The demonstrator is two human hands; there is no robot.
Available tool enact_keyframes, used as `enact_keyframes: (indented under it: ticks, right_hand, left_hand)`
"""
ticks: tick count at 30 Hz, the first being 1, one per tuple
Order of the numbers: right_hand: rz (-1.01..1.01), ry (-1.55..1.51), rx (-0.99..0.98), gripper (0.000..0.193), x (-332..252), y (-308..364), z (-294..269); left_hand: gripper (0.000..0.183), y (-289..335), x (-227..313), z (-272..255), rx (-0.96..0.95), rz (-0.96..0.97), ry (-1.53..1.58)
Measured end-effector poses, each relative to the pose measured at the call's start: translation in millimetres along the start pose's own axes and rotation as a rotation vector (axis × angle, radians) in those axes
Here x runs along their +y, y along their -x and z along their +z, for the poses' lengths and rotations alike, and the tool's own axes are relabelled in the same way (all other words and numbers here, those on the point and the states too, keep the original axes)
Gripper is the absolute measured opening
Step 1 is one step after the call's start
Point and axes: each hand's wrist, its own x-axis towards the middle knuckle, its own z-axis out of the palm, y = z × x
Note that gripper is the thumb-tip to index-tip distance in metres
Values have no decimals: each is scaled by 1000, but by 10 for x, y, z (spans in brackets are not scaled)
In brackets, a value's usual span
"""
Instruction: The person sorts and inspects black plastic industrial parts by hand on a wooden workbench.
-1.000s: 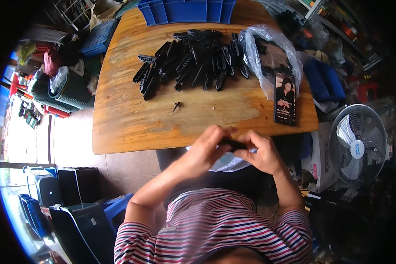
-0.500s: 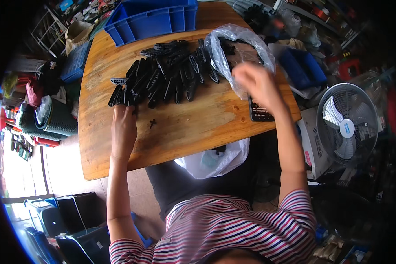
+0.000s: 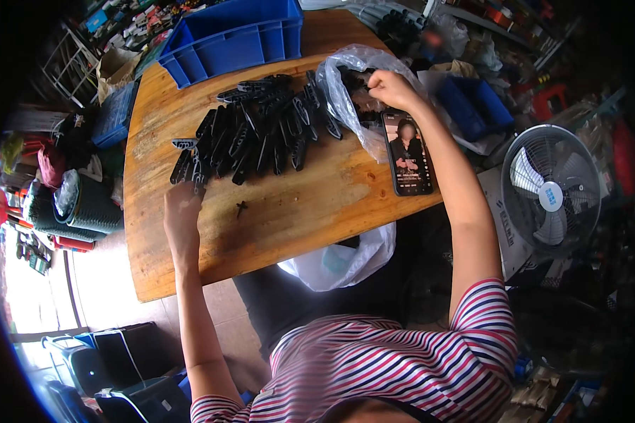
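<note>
A pile of long, narrow black plastic pieces (image 3: 250, 130) lies across the middle of the wooden table. At the pile's near left end my left hand (image 3: 183, 215) has its fingers closed on one black plastic piece (image 3: 197, 171). A small black cross-shaped part (image 3: 242, 207) rests alone on the wood to that hand's right. On the right a clear plastic bag (image 3: 331, 88) stands open with small dark parts inside. My right hand (image 3: 394, 90) is over the bag's mouth with its fingers curled together; what they hold, if anything, is too small to make out.
A phone (image 3: 408, 155) with a lit screen lies below my right wrist, beside the bag. A blue plastic crate (image 3: 233, 51) stands at the table's far edge. A white bag (image 3: 342, 262) hangs over my lap. A fan (image 3: 551, 197) stands right of the table (image 3: 296, 197).
My right hand has moved away from me, over the bag's mouth, uncovering the phone. The table has shifted slightly in view. My left hand stays at the pile's left end.
</note>
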Motion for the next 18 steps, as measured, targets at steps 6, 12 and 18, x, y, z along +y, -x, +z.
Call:
enact_keyframes:
  ticks: [6,12,18]
  right_hand:
    - [345,-623,-10,17,-464,570,-244]
    - [226,-677,-38,18,-1021,956,-255]
    - [14,-721,-56,13,-1521,1417,-169]
  left_hand:
    - [32,239,397,343,-258,-289,769]
    - [32,356,453,770,-457,-411,1227]
    - [34,461,471,977,-549,-498,1367]
